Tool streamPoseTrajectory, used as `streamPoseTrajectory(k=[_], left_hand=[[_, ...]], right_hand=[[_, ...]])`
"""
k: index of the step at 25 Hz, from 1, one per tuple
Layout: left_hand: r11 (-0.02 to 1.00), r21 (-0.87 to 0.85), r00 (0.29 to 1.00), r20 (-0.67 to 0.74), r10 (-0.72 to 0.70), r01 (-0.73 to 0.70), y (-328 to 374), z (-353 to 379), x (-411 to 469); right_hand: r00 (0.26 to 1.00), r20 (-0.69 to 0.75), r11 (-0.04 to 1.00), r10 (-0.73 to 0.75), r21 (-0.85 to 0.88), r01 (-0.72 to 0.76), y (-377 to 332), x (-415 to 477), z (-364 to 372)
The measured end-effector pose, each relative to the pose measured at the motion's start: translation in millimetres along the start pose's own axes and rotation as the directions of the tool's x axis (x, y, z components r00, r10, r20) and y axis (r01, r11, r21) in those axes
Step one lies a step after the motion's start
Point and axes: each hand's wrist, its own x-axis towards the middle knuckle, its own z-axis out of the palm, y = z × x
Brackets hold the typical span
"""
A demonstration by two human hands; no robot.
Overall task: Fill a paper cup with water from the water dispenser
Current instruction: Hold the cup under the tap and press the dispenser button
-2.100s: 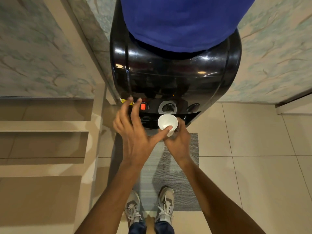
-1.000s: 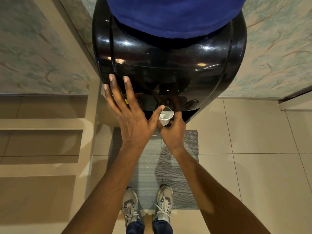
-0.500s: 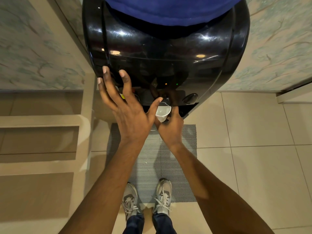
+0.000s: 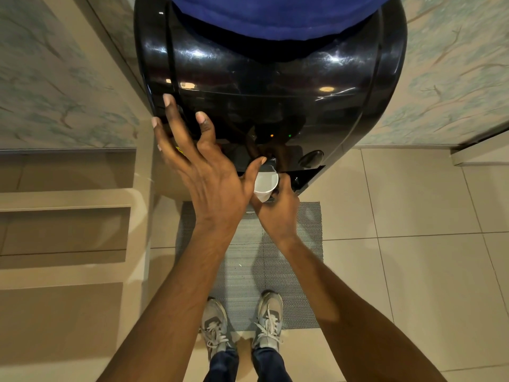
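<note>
Head view: paper cup (image 4: 265, 185) in right hand (image 4: 278, 213)

Bare forearms (image 4: 192, 285), grey lace-up sneakers (image 4: 268, 321), dark blue jeans (image 4: 271, 365)

Indoor hallway corner: tiled floor (image 4: 413, 271), papered walls (image 4: 55, 78), water dispenser (image 4: 275, 92).

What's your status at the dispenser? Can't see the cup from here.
Right hand grips paper cup, tilted under the middle tap. Left hand open, fingers spread against water dispenser. Water in cup: can't tell. Nothing blocking.
</note>
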Motion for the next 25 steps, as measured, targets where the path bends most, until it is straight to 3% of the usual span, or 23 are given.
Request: streamPoseTrajectory(k=[25], left_hand=[[0.999,-0.014,0.998,0.043,0.039,-0.039,-2.4,-3.8,1.1]], right_hand=[[1.0,-0.005,0.999,-0.024,-0.041,0.024,3.5,1.8,1.3]])
